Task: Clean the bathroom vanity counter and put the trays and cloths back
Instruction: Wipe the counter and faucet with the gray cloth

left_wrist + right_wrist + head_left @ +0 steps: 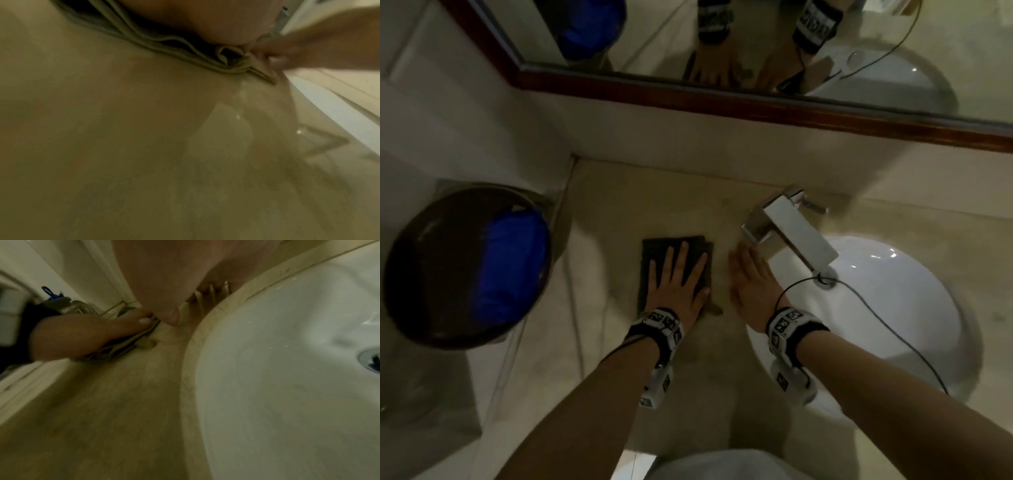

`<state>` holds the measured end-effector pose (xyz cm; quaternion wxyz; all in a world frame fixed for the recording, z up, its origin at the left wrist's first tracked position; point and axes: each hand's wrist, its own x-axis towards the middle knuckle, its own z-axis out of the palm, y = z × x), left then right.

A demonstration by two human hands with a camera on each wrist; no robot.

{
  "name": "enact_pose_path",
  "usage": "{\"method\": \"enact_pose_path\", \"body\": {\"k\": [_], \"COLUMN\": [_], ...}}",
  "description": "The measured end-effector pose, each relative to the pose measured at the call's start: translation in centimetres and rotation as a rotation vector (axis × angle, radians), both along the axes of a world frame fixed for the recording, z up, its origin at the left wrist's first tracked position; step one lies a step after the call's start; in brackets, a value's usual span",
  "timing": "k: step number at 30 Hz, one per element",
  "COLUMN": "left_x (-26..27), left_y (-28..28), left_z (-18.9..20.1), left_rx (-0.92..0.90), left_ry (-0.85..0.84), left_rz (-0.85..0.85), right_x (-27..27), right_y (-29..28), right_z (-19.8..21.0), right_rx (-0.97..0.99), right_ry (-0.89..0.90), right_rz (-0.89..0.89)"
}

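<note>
The left hand [677, 281] lies flat on a dark cloth [654, 253]. Its fingers [669, 257] are straight and spread wide, and they press the cloth down on the counter [619, 205]. The cloth is folded. In the left wrist view its edges show as thin layers [185, 48] under the palm. The cloth sits in the middle of the counter, left of the sink [893, 301] and nearer than the mirror [756, 51].

The right hand [753, 281] lies flat on the bare counter, just right of the cloth and next to the sink rim. Its fingers are straight and close together, and they hold nothing. The fingertips point to the far side and reach close to the base of the tap [787, 229]. The thumbs of the two hands are very near each other, but I cannot tell if they touch.

A small brown bit [715, 310] lies on the counter at the near right corner of the cloth. It is too blurry to say what it is.

The shiny tap sticks out over the white sink. A thin black wire [876, 308] runs from the right wrist across the sink. Far to the left, off the counter, stands a round dark bin [421, 274] with something blue [506, 267] in it. The mirror shows both hands again.
</note>
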<state>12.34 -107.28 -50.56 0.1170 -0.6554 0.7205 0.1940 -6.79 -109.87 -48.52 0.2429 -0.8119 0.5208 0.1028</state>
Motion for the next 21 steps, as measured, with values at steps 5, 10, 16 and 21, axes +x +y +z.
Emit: {"method": "enact_pose_path", "body": {"k": [5,10,16,21], "left_x": [-0.3,-0.3,-1.0,-2.6], "left_y": [5.5,3.8,-6.3,-12.3], "left_z": [-0.7,-0.8,-0.9,-1.3], "left_rx": [-0.037,-0.045,-0.061,-0.094], "left_ry": [0.031,0.024,-0.02,-0.012], "left_rz": [-0.004,-0.015,-0.072,-0.102], "right_x": [0.0,-0.4,-0.8,-1.4], "right_y": [0.4,0.4,0.2,0.1], "right_z": [-0.4,-1.1,-2.2,-2.2], "right_rx": [-0.035,-0.056,-0.024,-0.062], "right_ry": [-0.008,-0.038,-0.056,-0.092], "right_rz": [-0.016,-0.01,-0.024,0.012]}}
